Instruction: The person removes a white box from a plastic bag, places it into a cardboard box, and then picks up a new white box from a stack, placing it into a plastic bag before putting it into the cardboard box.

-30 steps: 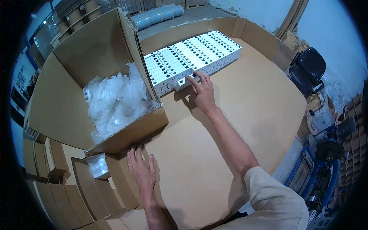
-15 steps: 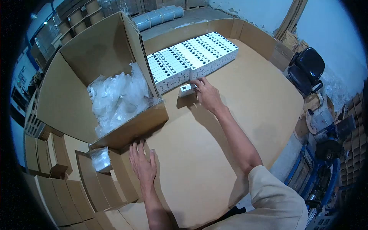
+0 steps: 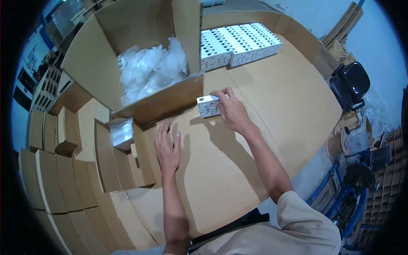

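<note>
My right hand grips a small white box with dark printed markings, held just above the cardboard-covered table. Fingers and thumb wrap its right end. To the left, my left hand hovers over the tabletop with fingers apart and nothing in it. Beside that hand stands an open cardboard carton, with a plastic-wrapped item at its far end. Rows of matching white boxes are packed together at the back of the table.
A large open cardboard box holds crumpled clear plastic bags. Several brown cartons are lined up at the lower left. A raised cardboard edge borders the table. At the right stands a black chair.
My right hand has brought the white box away from the rows, nearer to me. My left hand has lifted slightly off the tabletop. The camera view has shifted.
</note>
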### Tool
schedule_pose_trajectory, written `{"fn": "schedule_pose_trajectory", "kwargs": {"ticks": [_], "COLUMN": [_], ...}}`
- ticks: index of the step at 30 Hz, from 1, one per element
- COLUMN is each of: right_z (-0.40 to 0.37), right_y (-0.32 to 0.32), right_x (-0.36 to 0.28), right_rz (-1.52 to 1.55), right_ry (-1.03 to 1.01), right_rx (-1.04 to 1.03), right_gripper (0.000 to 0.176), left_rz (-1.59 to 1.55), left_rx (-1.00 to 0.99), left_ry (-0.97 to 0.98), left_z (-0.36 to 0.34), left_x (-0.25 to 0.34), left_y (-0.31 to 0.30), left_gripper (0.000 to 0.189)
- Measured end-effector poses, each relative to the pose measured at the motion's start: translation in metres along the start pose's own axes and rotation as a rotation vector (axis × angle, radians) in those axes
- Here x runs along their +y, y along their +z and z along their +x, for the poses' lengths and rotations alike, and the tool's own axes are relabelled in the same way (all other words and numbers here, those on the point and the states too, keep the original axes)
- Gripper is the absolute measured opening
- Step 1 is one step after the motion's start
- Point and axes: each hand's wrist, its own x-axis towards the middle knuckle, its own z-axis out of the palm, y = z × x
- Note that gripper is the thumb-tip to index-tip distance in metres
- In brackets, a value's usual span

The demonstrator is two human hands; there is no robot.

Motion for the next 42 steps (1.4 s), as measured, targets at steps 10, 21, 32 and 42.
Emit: {"fn": "schedule_pose_trajectory", "kwargs": {"ticks": [10, 21, 32, 42], "right_z": [-0.031, -0.038, -0.032, -0.029], "right_y": [0.061, 0.107, 0.110, 0.110], "right_x": [-0.065, -0.032, -0.023, -0.021], "right_rz": [0.206, 0.715, 0.719, 0.639], "right_ry": [-0.088, -0.060, 0.069, 0.038], "right_rx": [-0.044, 0.045, 0.056, 0.078], "right_gripper": [0.033, 0.020, 0.023, 0.021], "left_rz": [-0.698, -0.833, -0.523, -0.272], "left_rx": [-0.084, 0.003, 0.015, 0.004], "left_ry": [-0.277, -0.216, -0.193, -0.186], "left_z": [-0.004, 0.003, 0.009, 0.008], "left_x": [-0.001, -0.001, -0.023, -0.009], "left_y": [-0.020, -0.019, -0.014, -0.023], "left_gripper": [0.034, 0.037, 0.035, 0.036]}}
